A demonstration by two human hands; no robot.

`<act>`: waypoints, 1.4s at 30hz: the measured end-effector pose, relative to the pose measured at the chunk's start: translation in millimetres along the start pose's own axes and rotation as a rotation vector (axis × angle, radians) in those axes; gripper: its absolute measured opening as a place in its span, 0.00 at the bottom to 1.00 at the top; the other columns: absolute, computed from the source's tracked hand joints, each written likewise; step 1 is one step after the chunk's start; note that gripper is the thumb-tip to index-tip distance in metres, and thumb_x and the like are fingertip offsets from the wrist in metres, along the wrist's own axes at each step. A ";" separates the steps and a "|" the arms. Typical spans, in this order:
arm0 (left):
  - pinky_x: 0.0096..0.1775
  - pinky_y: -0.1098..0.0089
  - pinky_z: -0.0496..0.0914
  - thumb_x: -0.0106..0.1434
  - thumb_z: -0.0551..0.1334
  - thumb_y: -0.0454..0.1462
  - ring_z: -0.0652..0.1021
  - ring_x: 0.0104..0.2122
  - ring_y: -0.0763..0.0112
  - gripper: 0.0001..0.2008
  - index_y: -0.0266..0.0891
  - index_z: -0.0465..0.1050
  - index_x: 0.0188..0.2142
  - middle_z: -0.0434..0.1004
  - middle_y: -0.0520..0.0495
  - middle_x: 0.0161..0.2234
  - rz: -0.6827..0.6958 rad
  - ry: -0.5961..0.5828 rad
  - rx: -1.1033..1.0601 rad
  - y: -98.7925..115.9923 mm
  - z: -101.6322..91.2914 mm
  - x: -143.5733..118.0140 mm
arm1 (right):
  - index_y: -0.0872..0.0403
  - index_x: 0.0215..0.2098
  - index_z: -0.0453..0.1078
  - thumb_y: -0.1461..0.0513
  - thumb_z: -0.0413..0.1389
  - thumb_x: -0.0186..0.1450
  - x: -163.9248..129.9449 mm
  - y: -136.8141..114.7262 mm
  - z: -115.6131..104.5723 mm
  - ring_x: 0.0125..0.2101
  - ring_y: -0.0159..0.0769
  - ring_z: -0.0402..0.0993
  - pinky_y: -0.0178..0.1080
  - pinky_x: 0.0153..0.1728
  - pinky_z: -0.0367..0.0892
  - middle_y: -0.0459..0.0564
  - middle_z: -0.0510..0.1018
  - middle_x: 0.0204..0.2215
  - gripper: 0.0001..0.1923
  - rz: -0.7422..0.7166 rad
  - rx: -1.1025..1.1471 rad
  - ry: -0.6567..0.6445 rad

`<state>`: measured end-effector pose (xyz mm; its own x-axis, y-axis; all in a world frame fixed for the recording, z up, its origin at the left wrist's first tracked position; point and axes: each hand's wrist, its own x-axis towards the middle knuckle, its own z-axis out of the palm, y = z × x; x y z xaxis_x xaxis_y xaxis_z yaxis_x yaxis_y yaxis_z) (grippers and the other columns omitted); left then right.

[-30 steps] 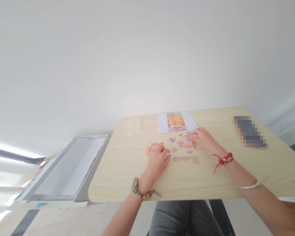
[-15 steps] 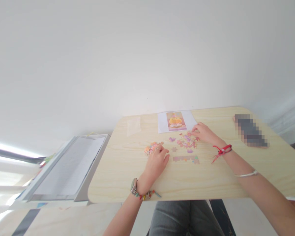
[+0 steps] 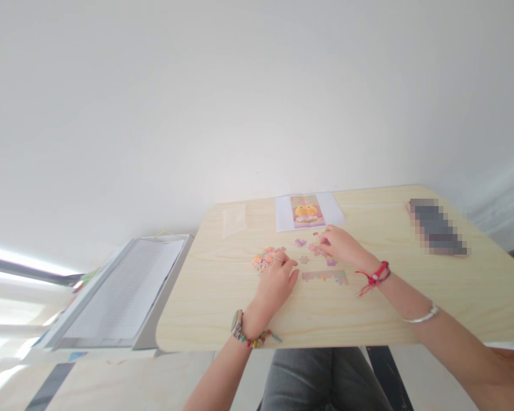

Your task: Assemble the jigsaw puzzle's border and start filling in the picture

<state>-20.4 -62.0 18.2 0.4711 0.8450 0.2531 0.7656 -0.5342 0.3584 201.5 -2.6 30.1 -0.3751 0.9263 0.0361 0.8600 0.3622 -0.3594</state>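
My left hand (image 3: 279,278) rests on the table with its fingers loosely apart, at the right edge of a heap of orange and pink jigsaw puzzle pieces (image 3: 263,260). My right hand (image 3: 346,246) is over a second, pink and purple heap of puzzle pieces (image 3: 314,249) and covers much of it. Its thumb and fingers come together at the heap; whatever is between them is too small to make out. Nearer me lies a joined strip of puzzle pieces (image 3: 321,276). A single pale piece (image 3: 304,260) and a purple piece (image 3: 300,242) lie between the heaps.
A white sheet with a printed yellow-and-pink picture (image 3: 307,212) lies behind the pieces. To its left is a clear plastic bag (image 3: 234,220). A blurred-out dark phone-like object (image 3: 439,228) is on the right. Left of the table stands a grey-framed board with paper (image 3: 126,291).
My right hand has moved left from the right edge of the pink and purple heap to over it. My left hand has stayed nearly in place.
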 end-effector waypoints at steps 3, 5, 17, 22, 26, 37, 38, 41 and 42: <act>0.42 0.60 0.71 0.61 0.55 0.31 0.73 0.42 0.61 0.07 0.37 0.70 0.38 0.67 0.43 0.36 0.022 0.011 -0.009 -2.0 0.5 -1.6 | 0.56 0.18 0.68 0.55 0.52 0.62 4.1 -12.5 -3.9 0.24 0.32 0.67 0.33 0.24 0.54 0.49 0.72 0.20 0.19 0.056 -0.026 -0.084; 0.44 0.58 0.70 0.61 0.55 0.31 0.72 0.47 0.59 0.07 0.36 0.70 0.37 0.67 0.43 0.36 0.037 0.026 -0.012 -3.5 1.2 -2.3 | 0.56 0.19 0.69 0.54 0.52 0.62 6.3 -16.3 -8.4 0.22 0.32 0.67 0.34 0.22 0.52 0.49 0.73 0.19 0.19 0.081 -0.050 -0.145; 0.44 0.59 0.71 0.61 0.55 0.31 0.72 0.46 0.60 0.07 0.36 0.70 0.38 0.68 0.42 0.37 0.009 0.005 -0.019 -3.4 -1.3 -4.3 | 0.57 0.29 0.73 0.59 0.50 0.63 7.8 -25.8 -11.3 0.32 0.38 0.72 0.35 0.29 0.57 0.56 0.76 0.32 0.13 0.114 -0.277 -0.129; 0.43 0.59 0.71 0.61 0.55 0.31 0.73 0.45 0.60 0.07 0.37 0.70 0.37 0.68 0.43 0.36 0.004 0.023 -0.025 -4.4 -0.4 -5.8 | 0.57 0.31 0.74 0.60 0.52 0.62 6.1 -30.6 -11.2 0.33 0.39 0.72 0.36 0.30 0.58 0.57 0.76 0.33 0.11 0.120 -0.301 -0.136; 0.43 0.60 0.71 0.61 0.55 0.31 0.73 0.44 0.61 0.06 0.37 0.70 0.36 0.67 0.43 0.36 0.023 0.058 -0.020 -5.1 1.3 -7.4 | 0.58 0.29 0.74 0.59 0.52 0.61 8.4 -28.9 -12.1 0.32 0.40 0.72 0.37 0.31 0.59 0.57 0.75 0.33 0.12 0.062 -0.312 -0.128; 0.43 0.60 0.71 0.61 0.56 0.32 0.73 0.40 0.64 0.07 0.38 0.70 0.37 0.67 0.44 0.36 0.000 0.037 -0.008 -4.7 0.7 -9.3 | 0.56 0.26 0.70 0.65 0.54 0.56 4.8 -2.7 8.8 0.33 0.34 0.68 0.36 0.36 0.62 0.49 0.70 0.31 0.03 0.068 0.172 0.178; 0.42 0.61 0.71 0.61 0.56 0.32 0.73 0.39 0.64 0.07 0.38 0.70 0.37 0.67 0.44 0.36 -0.005 0.032 -0.008 -4.1 0.7 -9.1 | 0.56 0.28 0.70 0.65 0.54 0.56 4.6 -2.3 9.9 0.33 0.34 0.68 0.36 0.36 0.62 0.49 0.69 0.32 0.04 0.062 0.198 0.203; 0.41 0.61 0.71 0.61 0.56 0.32 0.73 0.38 0.64 0.07 0.38 0.70 0.37 0.67 0.44 0.36 -0.020 0.018 -0.012 -3.0 0.3 -9.0 | 0.56 0.31 0.70 0.65 0.53 0.59 2.4 -5.3 8.8 0.34 0.35 0.68 0.37 0.37 0.63 0.50 0.69 0.33 0.04 0.016 0.197 0.254; 0.41 0.60 0.71 0.61 0.55 0.32 0.73 0.37 0.64 0.07 0.37 0.70 0.37 0.67 0.44 0.36 -0.024 0.015 -0.014 -3.0 0.1 -9.2 | 0.56 0.31 0.69 0.64 0.52 0.59 0.5 -7.7 7.7 0.35 0.35 0.68 0.38 0.38 0.63 0.50 0.69 0.34 0.04 -0.001 0.178 0.259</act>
<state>-27.0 -68.2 14.7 0.4461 0.8570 0.2580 0.7703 -0.5144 0.3770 192.0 -5.7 25.7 -0.2554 0.9298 0.2649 0.7771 0.3605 -0.5159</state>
